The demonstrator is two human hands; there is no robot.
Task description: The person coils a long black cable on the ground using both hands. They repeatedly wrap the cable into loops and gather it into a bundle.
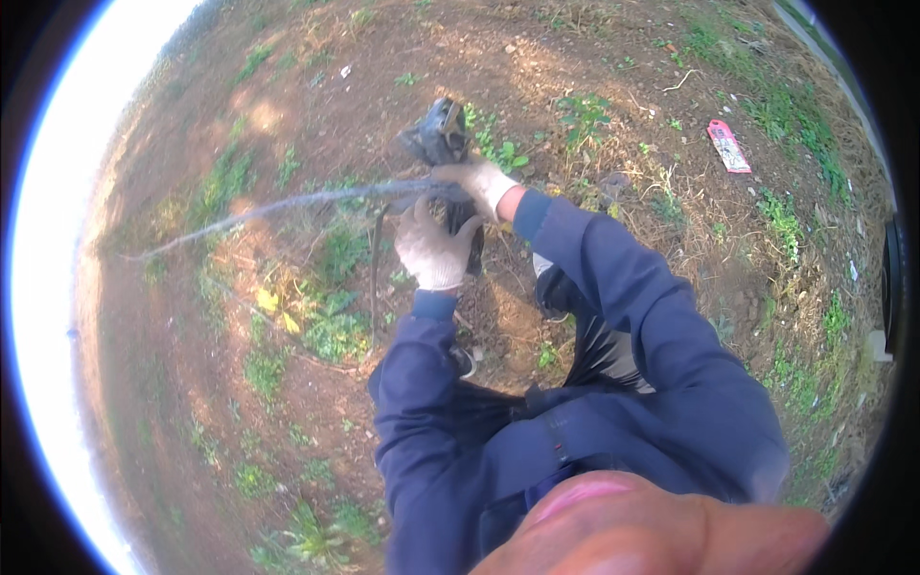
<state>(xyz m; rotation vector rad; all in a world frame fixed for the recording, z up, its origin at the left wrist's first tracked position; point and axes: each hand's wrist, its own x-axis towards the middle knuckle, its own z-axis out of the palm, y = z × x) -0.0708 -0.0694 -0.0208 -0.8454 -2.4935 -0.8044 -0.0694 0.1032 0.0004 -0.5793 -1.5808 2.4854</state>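
My right hand [478,185], in a pale work glove, grips a dark plastic bundle [435,136] whose crumpled end sticks out beyond the fingers. Below and left of it, my left hand [431,248], gloved too, is around the lower part of the same bundle, thumb apart from the fingers. A long, thin grey-blue strip [287,205] runs from between the hands out to the left, raised and blurred; its material cannot be told. Beside the left hand a narrow dark strip [376,259] hangs down. The gloves hide where the strips meet the bundle.
Bare brown soil [503,316] with weeds [334,323] and dry stalks lies around me. My shoe [553,291] stands below the right forearm. A pink-and-white packet [728,147] bearing writing lies at the upper right. A dark round-edged object [891,287] shows at the right rim.
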